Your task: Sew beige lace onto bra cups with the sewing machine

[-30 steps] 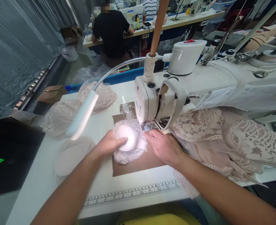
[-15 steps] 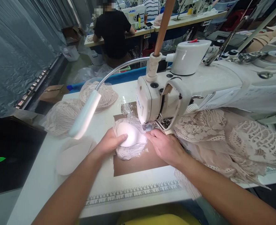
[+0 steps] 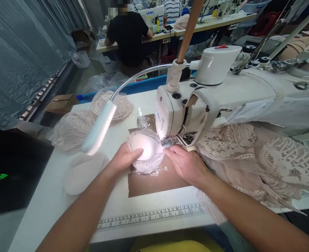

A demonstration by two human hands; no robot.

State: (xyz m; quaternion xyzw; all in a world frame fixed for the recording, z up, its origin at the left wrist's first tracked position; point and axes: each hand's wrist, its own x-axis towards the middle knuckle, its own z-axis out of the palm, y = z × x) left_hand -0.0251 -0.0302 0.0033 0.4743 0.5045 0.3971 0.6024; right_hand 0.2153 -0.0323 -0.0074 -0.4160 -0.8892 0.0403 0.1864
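A pale foam bra cup (image 3: 146,147) lies over a piece of lace (image 3: 147,167), its right tip at the needle area of the white sewing machine (image 3: 170,112). My left hand (image 3: 125,157) grips the cup's left side, thumb on top and fingers hidden beneath. Close to the presser foot, my right hand (image 3: 184,162) pinches the cup's right tip between thumb and fingers; the exact hold is partly hidden. Brown tape (image 3: 154,183) covers the table under the work.
Stacks of lace cups (image 3: 73,129) and a loose foam cup (image 3: 83,175) lie left. A lamp (image 3: 99,127) hangs above them. Lace pieces (image 3: 251,154) are heaped right. A printed ruler (image 3: 151,217) runs along the front edge. Beyond, a person (image 3: 127,38) sits at another machine.
The cup and lace have turned slightly, with the lower lace edge shifting up. Both hands keep their hold. The whole view has shifted a little.
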